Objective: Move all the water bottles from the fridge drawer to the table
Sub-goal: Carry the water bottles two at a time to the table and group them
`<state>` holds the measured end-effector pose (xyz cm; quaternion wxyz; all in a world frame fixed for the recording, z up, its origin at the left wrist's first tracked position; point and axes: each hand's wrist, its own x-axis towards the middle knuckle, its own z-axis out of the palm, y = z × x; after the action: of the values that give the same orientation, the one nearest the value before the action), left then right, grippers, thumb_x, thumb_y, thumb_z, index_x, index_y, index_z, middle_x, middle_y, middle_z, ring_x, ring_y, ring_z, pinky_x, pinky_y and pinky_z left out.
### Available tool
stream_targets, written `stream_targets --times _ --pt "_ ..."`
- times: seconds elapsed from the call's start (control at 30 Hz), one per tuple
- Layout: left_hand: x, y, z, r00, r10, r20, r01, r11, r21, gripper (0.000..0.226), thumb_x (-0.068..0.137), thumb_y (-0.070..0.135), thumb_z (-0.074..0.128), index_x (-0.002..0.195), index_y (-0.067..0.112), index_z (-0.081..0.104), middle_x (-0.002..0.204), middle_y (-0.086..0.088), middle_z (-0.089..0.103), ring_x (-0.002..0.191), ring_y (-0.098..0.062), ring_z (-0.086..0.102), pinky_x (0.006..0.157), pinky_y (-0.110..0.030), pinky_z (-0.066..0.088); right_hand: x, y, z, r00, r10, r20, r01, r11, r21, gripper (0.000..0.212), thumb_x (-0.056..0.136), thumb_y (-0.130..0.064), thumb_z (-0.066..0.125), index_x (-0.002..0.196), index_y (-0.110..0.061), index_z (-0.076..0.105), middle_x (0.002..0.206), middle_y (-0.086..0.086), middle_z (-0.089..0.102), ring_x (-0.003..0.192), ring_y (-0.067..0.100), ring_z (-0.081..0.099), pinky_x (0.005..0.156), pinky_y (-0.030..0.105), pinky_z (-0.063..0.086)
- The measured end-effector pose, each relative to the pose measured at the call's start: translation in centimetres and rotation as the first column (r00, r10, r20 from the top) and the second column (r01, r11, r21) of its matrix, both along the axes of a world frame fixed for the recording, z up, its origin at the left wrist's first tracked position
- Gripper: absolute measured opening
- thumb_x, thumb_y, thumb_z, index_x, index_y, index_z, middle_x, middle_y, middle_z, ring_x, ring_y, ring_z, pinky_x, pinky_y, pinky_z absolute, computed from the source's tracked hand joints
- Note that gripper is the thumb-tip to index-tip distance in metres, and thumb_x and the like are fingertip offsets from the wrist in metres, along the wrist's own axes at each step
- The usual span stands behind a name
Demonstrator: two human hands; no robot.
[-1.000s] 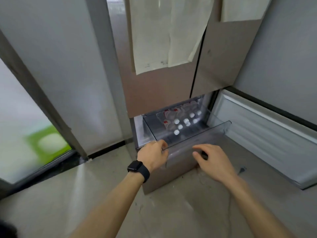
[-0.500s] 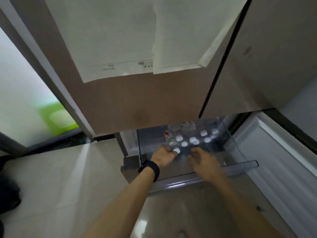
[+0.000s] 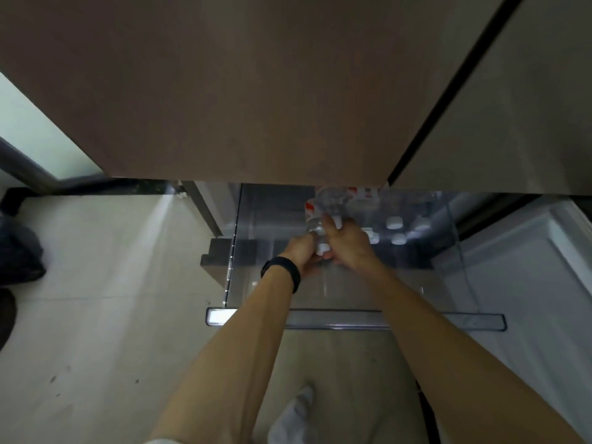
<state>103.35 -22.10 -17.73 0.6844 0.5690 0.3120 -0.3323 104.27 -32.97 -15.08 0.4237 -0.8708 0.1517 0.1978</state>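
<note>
The clear fridge drawer is pulled out below the brown fridge doors. Several water bottles with white caps and red-and-white labels stand at its back right, partly hidden under the door edge. My left hand, with a black watch on the wrist, is inside the drawer and closed around the neck of a tilted water bottle. My right hand presses against it from the right, fingers wrapped on a bottle top; the two hands touch.
The upper fridge doors hang just above the drawer. The open lower door's white inner panel stands to the right. A dark bag lies on the tiled floor at left. My white-socked foot is below the drawer.
My hands left the drawer's front edge, reached inside and closed on bottles at the front of the group. My view moved closer and looks more steeply down.
</note>
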Motion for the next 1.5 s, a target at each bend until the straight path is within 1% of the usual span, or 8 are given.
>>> stream_targets --times 0.33,0.5,0.63,0.77,0.87,1.07,1.23,1.5 --pt "-0.3 3.1 2.0 0.996 -0.085 0.017 0.082 0.989 0.121 0.017 0.098 0.018 0.047 0.110 0.013 0.057 0.097 -0.011 0.059 0.076 -0.021 0.055 0.089 -0.041 0.055 -0.7 0.0 1.2 0.997 -0.061 -0.049 0.064 0.996 0.066 0.030 0.101 -0.044 0.044 0.099 -0.015 0.049 0.085 0.010 0.070 0.076 0.026 0.072 0.072 0.042 0.062" --pt "-2.7 5.6 7.2 0.968 -0.246 0.043 0.214 0.906 0.365 0.030 0.103 0.029 0.052 0.126 0.009 0.052 0.095 -0.012 0.065 0.080 -0.025 0.065 0.084 -0.042 0.059 -4.1 -2.4 2.8 1.000 0.025 -0.005 -0.026 0.988 -0.151 0.059 0.093 -0.059 0.036 0.108 -0.008 0.062 0.098 0.015 0.072 0.088 0.032 0.068 0.083 0.044 0.055" --pt "-4.9 6.3 11.4 0.915 -0.393 0.090 0.282 0.783 0.554 0.042 0.101 0.029 0.054 0.131 0.000 0.052 0.109 -0.018 0.065 0.087 -0.029 0.066 0.082 -0.041 0.060 -7.3 -4.1 7.6 0.990 0.091 0.104 -0.053 0.944 -0.325 0.040 0.104 -0.038 0.038 0.119 -0.004 0.052 0.100 0.016 0.059 0.090 0.031 0.057 0.073 0.032 0.039" --pt "-5.6 7.5 14.8 0.778 -0.628 -0.001 0.297 0.366 0.882 0.049 0.104 0.031 0.046 0.138 -0.003 0.039 0.130 -0.024 0.058 0.116 -0.039 0.060 0.091 -0.040 0.048 -8.3 -5.1 9.7 0.936 0.218 0.277 -0.080 0.897 -0.435 0.038 0.103 -0.033 0.041 0.117 0.001 0.048 0.107 0.025 0.066 0.095 0.040 0.062 0.066 0.033 0.038" --pt "-6.0 7.4 15.4 0.624 -0.781 -0.033 0.241 0.152 0.959 0.044 0.103 0.032 0.046 0.136 0.004 0.037 0.125 -0.024 0.055 0.106 -0.043 0.061 0.081 -0.042 0.047 -8.5 -5.1 9.7 0.885 0.329 0.330 -0.121 0.845 -0.520 0.033 0.100 -0.036 0.047 0.104 -0.003 0.051 0.100 0.023 0.068 0.086 0.039 0.064 0.062 0.036 0.042" --pt "-6.3 5.4 14.3 0.594 -0.791 0.146 0.193 0.317 0.929 0.046 0.097 0.035 0.053 0.137 0.017 0.039 0.134 -0.016 0.043 0.109 -0.041 0.056 0.092 -0.048 0.051 -7.7 -4.1 9.5 0.927 0.238 0.290 -0.175 0.958 -0.228 0.032 0.091 -0.039 0.060 0.119 -0.024 0.053 0.121 0.008 0.051 0.103 0.029 0.057 0.080 0.032 0.042" --pt "-7.1 3.8 11.9 0.701 -0.575 0.422 0.139 0.691 0.710 0.054 0.082 0.022 0.075 0.123 0.032 0.041 0.114 -0.004 0.056 0.098 -0.025 0.060 0.079 -0.031 0.051 -6.7 -2.9 8.1 0.942 0.237 0.237 -0.235 0.971 -0.041 0.040 0.086 -0.044 0.066 0.117 -0.037 0.043 0.128 0.001 0.053 0.104 0.023 0.058 0.084 0.039 0.050" --pt "-6.7 4.5 8.9 0.656 -0.699 0.286 0.219 0.539 0.813 0.060 0.071 0.027 0.087 0.119 0.021 0.050 0.108 0.006 0.064 0.095 -0.016 0.062 0.074 -0.022 0.046 -4.9 -4.2 6.2 0.914 0.378 0.144 -0.385 0.923 0.021 0.076 0.063 -0.063 0.076 0.128 -0.039 0.044 0.120 -0.009 0.065 0.107 0.017 0.064 0.090 0.043 0.055"
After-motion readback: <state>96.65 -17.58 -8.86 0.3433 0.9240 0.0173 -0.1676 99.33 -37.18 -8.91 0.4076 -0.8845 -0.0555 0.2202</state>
